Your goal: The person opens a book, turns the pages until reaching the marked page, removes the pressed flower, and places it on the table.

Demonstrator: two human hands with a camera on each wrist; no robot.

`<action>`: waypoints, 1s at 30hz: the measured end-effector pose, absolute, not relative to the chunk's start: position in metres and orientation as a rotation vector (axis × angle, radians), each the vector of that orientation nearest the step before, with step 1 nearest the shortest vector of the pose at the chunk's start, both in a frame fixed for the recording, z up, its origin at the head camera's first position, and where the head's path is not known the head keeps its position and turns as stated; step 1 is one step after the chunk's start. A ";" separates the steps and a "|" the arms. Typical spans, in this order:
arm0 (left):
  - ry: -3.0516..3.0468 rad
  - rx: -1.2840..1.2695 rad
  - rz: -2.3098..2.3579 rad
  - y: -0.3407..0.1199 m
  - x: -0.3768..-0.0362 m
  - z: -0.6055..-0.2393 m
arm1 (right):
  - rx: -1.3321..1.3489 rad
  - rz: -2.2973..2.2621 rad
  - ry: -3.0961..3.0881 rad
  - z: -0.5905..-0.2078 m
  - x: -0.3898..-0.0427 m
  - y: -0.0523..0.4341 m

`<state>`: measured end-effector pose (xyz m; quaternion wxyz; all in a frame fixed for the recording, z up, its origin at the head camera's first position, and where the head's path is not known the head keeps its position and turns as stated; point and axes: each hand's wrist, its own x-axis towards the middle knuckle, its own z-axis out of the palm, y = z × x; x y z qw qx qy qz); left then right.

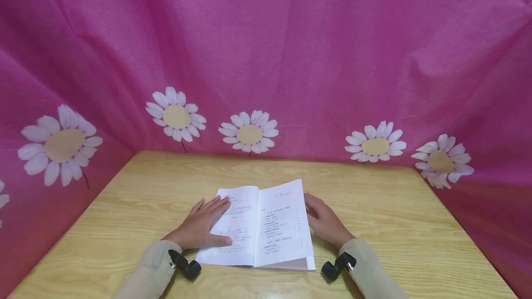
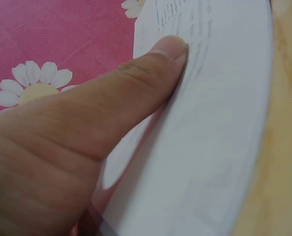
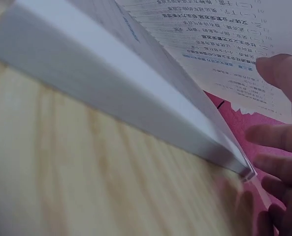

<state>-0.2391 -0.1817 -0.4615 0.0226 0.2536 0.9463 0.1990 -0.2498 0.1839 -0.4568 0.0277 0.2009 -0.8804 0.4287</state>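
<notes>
A book with white printed pages (image 1: 235, 225) lies spread on the wooden table. My left hand (image 1: 203, 225) rests across its left page, fingers spread and thumb toward the middle. Up close in the left wrist view, the left thumb (image 2: 131, 78) lies on the curved page (image 2: 219, 98). At the book's right edge is my right hand (image 1: 326, 220), partly hidden behind a raised right leaf (image 1: 282, 225). The right wrist view shows its thumb (image 3: 276, 71) against the printed leaf (image 3: 219, 44), the other fingers spaced apart below. Under that leaf sits the thick page block (image 3: 111, 93).
The light wooden table (image 1: 166, 179) extends around the book. A pink cloth (image 1: 291, 59) with white daisies hangs behind the table and at both sides. Black wrist devices (image 1: 184, 264) are worn over beige sleeves (image 1: 151, 269).
</notes>
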 end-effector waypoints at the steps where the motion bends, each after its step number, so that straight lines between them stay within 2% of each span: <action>1: 2.930 0.791 0.620 -0.181 -0.239 -0.461 | 0.611 1.297 -2.729 -0.456 -0.249 0.185; 8: 2.920 0.818 0.642 -0.174 -0.240 -0.457 | 0.777 1.118 -2.713 -0.448 -0.248 0.188; 19: 2.903 0.851 0.663 -0.175 -0.240 -0.462 | 1.134 0.979 -2.690 -0.435 -0.227 0.162; 30: 2.920 0.854 0.679 -0.184 -0.238 -0.462 | 1.191 0.959 -2.757 -0.429 -0.205 0.124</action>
